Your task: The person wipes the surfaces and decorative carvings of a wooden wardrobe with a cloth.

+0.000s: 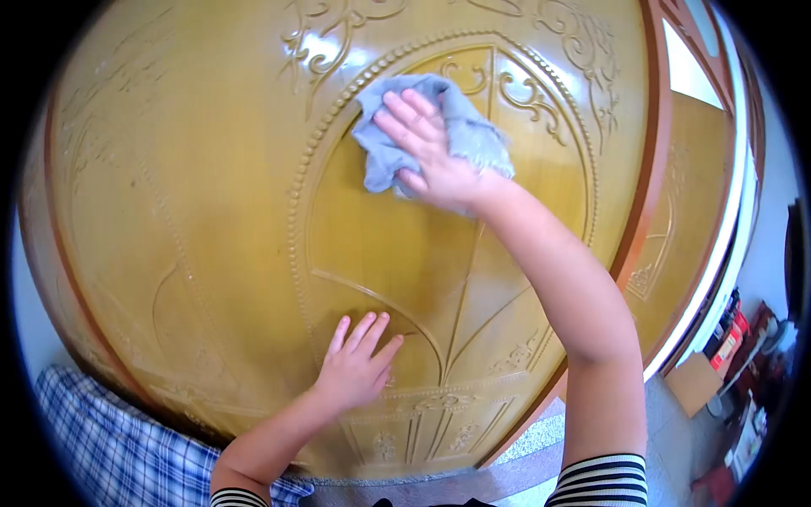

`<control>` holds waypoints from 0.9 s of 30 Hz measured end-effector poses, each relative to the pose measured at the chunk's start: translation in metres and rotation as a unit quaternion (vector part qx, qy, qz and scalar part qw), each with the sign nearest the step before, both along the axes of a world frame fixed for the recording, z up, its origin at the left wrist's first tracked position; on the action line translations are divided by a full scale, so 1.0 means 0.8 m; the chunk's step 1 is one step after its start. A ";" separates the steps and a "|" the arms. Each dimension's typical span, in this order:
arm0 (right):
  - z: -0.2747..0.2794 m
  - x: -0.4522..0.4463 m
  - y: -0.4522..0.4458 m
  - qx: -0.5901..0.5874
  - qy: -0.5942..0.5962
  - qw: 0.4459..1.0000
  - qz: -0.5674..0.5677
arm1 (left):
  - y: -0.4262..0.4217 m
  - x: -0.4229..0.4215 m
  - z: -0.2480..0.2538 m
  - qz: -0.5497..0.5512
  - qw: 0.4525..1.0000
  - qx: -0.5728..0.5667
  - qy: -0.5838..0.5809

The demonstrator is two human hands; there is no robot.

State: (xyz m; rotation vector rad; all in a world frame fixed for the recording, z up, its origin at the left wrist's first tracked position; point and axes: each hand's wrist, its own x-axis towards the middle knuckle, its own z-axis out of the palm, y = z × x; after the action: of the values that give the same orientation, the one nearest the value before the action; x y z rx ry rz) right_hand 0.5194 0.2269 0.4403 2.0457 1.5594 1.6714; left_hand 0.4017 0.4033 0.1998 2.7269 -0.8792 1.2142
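High on the carved door [397,237], a grey-blue cloth [469,127] lies under the right hand [431,160], whose fingers are spread flat over it; the left hand [355,367], fingers open and empty, is lower. Even pressure should suit, with fingers following the raised beads [293,203].

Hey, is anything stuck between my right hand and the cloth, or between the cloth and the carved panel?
Nothing visible: the right hand lies spread directly on the cloth, which appears pressed flat against the carved panel.
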 end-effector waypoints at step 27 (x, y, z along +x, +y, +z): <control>-0.002 -0.002 -0.013 0.304 -0.040 0.936 -0.170 | 0.066 0.076 0.019 0.037 0.972 0.108 -0.207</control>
State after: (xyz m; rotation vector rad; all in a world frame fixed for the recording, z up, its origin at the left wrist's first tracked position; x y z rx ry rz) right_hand 0.5178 0.2164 0.4387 2.2794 0.6359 2.2310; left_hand 0.4627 0.4558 0.2150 2.7327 -1.0040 1.8501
